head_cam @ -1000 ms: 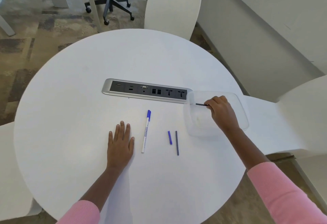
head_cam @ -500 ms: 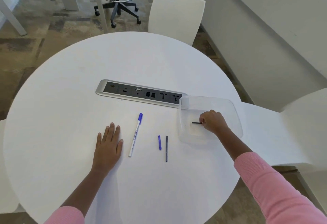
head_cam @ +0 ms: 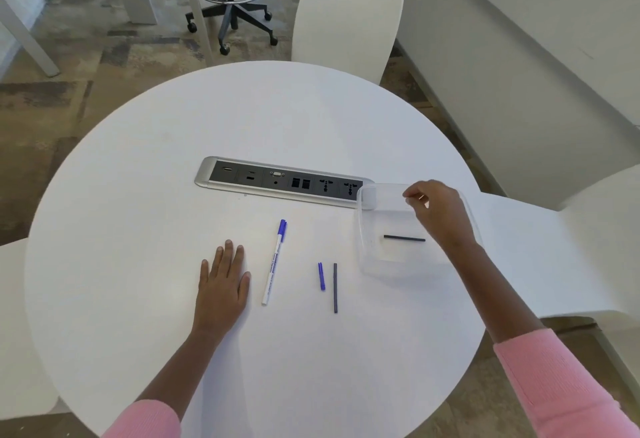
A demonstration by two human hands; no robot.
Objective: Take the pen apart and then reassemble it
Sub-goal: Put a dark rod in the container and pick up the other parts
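A white pen with a blue cap (head_cam: 274,261) lies on the round white table (head_cam: 138,195), just right of my left hand (head_cam: 223,285), which rests flat with fingers spread. A short blue piece (head_cam: 321,276) and a long dark rod (head_cam: 335,287) lie side by side further right. Another dark rod (head_cam: 404,238) lies inside a clear plastic container (head_cam: 367,195). My right hand (head_cam: 438,212) hovers over the container's far side, fingers loosely curled, with nothing visible in it.
A silver power and data socket strip (head_cam: 277,183) is set into the table behind the pen parts. White chairs stand at the far side (head_cam: 346,18) and on the right (head_cam: 595,240). A wheeled stool base (head_cam: 230,12) is on the floor beyond.
My right hand let go of the dark rod, which now lies in the container, and rose up and back. My left hand has stayed flat on the table.
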